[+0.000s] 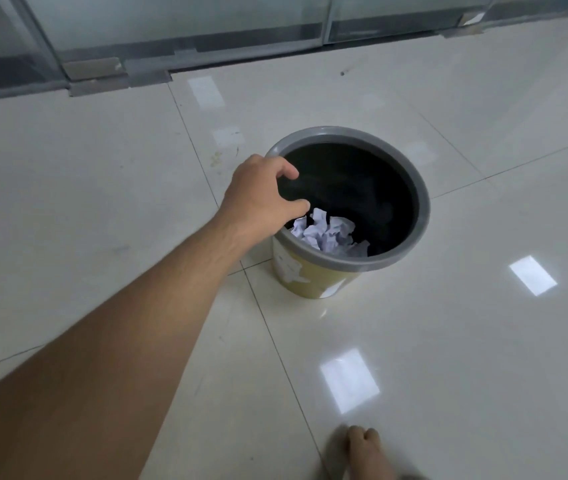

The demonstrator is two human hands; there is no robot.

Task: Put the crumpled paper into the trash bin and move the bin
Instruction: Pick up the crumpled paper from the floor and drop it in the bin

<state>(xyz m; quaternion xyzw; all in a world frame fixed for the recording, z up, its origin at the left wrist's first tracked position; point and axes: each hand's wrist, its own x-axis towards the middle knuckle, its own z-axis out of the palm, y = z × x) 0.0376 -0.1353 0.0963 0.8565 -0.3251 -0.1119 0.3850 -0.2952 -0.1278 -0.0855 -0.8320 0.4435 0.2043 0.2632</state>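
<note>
One step looks done, crumpled paper (327, 235) inside the trash bin (421, 216); left hand (258, 192), fingers loosely apart over its rim, must grip next.

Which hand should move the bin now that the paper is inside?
Probably the left hand: it is already at the trash bin rim, fingers curled over the edge beside the crumpled paper. The right hand isn't in view.
</note>
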